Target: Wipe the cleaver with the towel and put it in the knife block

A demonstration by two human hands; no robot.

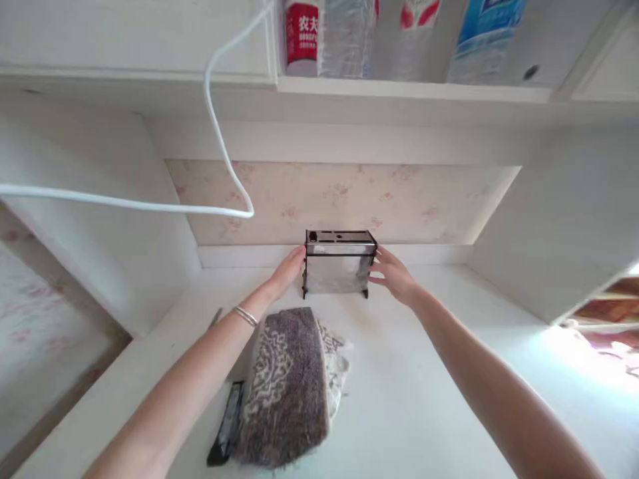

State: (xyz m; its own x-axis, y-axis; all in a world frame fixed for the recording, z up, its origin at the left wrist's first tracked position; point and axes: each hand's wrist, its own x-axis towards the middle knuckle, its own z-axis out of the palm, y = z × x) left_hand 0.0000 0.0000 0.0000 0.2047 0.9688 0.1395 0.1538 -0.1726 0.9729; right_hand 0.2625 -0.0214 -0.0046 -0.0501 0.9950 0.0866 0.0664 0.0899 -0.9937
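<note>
A small box with clear sides, a black frame and a silver-grey top (pixel 339 273) stands against the back wall on a white surface. My left hand (pixel 289 267) grips its left side, with the fingertips partly hidden behind the edge. On the opposite side, the fingers of my right hand (pixel 395 274) are pressed to the box. A folded brown-grey towel with a pale pattern (pixel 287 392) lies nearer to me, below the box. Beside the towel, under my left forearm, is a dark flat object (pixel 227 426) whose kind I cannot make out.
Overhead, a white shelf (pixel 414 90) holds a red-labelled bottle (pixel 302 36) and a blue-and-clear package (pixel 486 36). A white cable (pixel 219 133) hangs at upper left. White panels enclose the nook on both sides, and floral wallpaper (pixel 344 199) covers its back.
</note>
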